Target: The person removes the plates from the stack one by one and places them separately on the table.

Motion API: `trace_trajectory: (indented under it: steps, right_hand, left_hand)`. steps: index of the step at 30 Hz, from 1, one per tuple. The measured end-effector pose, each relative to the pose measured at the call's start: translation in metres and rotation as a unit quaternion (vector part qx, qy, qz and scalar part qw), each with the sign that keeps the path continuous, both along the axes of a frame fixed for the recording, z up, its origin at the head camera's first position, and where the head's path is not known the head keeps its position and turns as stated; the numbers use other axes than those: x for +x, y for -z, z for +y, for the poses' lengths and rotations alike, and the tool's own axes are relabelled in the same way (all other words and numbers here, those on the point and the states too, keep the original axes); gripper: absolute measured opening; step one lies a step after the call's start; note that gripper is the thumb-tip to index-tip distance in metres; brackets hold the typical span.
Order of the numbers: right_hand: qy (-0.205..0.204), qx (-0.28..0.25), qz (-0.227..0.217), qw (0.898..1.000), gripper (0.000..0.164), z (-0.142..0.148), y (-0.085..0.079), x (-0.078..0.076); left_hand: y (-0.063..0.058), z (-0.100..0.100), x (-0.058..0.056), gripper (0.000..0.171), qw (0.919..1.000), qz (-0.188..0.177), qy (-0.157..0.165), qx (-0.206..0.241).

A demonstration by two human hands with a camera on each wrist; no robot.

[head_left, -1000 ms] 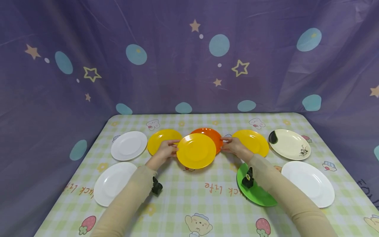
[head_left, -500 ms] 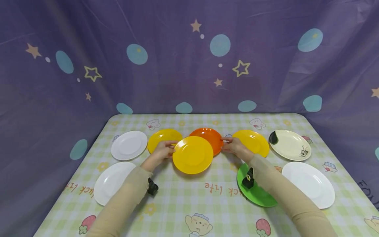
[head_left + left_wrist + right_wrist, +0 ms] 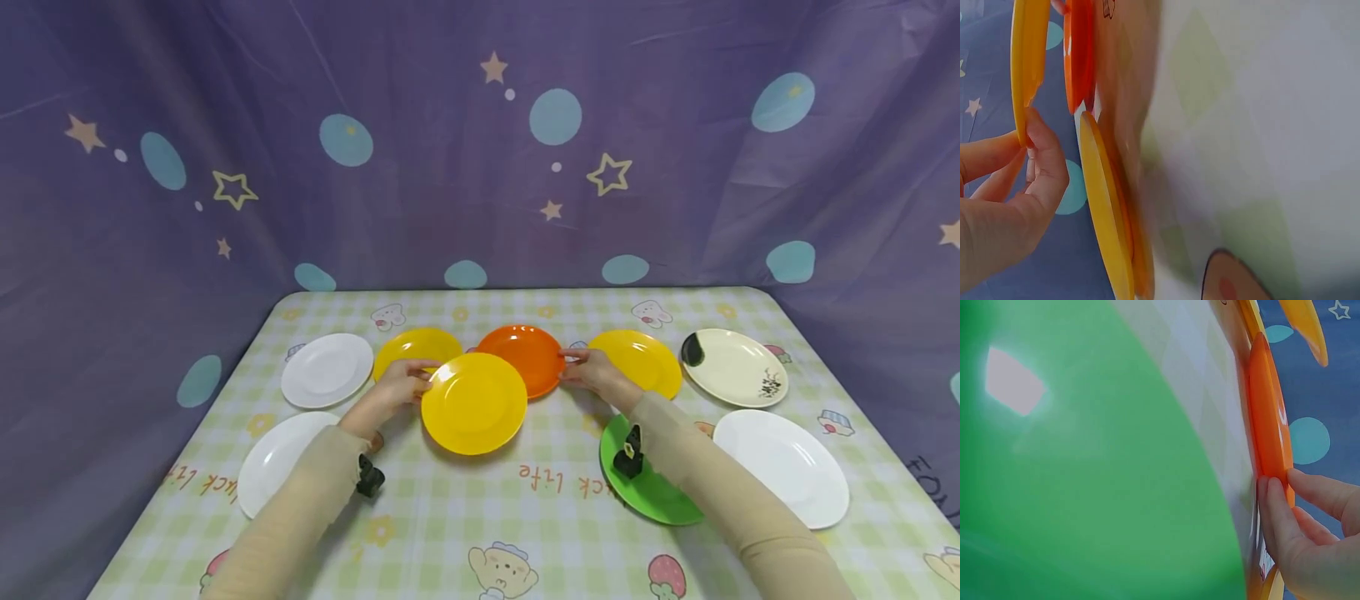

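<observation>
Fingers pinching orange plate rim — green plate alongside.

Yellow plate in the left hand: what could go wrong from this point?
1. The left hand pinches the lifted yellow plate only at one rim edge, so it may tip or slip.
2. That plate hangs just by the orange plate, which the right hand grips at its rim; the two could knock together.
3. The right sleeve lies over the green plate and could drag it.
</observation>
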State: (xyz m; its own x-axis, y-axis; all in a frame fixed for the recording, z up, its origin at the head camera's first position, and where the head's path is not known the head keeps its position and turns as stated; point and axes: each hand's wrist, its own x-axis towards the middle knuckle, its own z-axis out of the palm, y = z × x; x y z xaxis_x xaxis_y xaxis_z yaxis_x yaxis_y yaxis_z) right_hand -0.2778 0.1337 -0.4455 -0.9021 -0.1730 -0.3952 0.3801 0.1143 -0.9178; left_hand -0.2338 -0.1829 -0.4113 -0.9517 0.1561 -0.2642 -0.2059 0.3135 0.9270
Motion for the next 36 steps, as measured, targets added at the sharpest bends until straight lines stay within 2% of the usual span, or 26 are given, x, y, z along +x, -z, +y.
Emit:
trace_trajectory:
  steps: [1,5,7,8,10,12,15,19,24,36]
  right_hand:
    - [-0.003,-0.012,0.007,1.0,0.053,0.001,0.005,-0.002]
    - [-0.024,-0.09,0.036,0.995,0.049,0.019,0.069,-0.044]
    - [-0.028,-0.116,0.039,0.992,0.049,0.021,0.073,-0.045]
    - [-0.022,-0.103,0.037,0.994,0.049,0.021,0.074,-0.047]
    - [-0.008,-0.07,0.028,0.997,0.049,0.013,0.05,-0.031]
    - [0.002,-0.034,0.013,0.999,0.053,0.003,0.017,-0.009]
    - [-0.001,-0.026,0.005,1.0,0.053,-0.001,-0.006,0.005]
    - [-0.008,-0.031,-0.001,0.999,0.052,-0.003,-0.023,0.016]
    - [-0.001,-0.028,0.0,1.0,0.051,-0.004,-0.024,0.017]
    - [0.009,-0.021,0.005,1.0,0.052,-0.001,-0.001,0.002]
  left_hand:
    - [0.0,-0.001,0.001,0.04,1.0,0.003,0.006,-0.005]
    - [-0.001,-0.007,0.003,0.041,0.9995,0.007,0.02,-0.022]
    - [-0.001,-0.009,0.003,0.04,0.999,0.008,0.023,-0.037]
    - [-0.001,-0.011,0.003,0.04,0.9987,0.01,0.025,-0.045]
    - [-0.001,-0.013,0.004,0.039,0.9976,0.01,0.025,-0.064]
    - [-0.001,-0.015,0.004,0.039,0.9966,0.009,0.025,-0.078]
    - [-0.001,-0.019,0.006,0.039,0.996,0.009,0.028,-0.085]
    - [-0.002,-0.023,0.011,0.039,0.9955,0.013,0.04,-0.085]
    - [-0.004,-0.03,0.017,0.038,0.9935,0.02,0.054,-0.098]
    - [-0.002,-0.048,0.025,0.04,0.9904,0.018,0.074,-0.115]
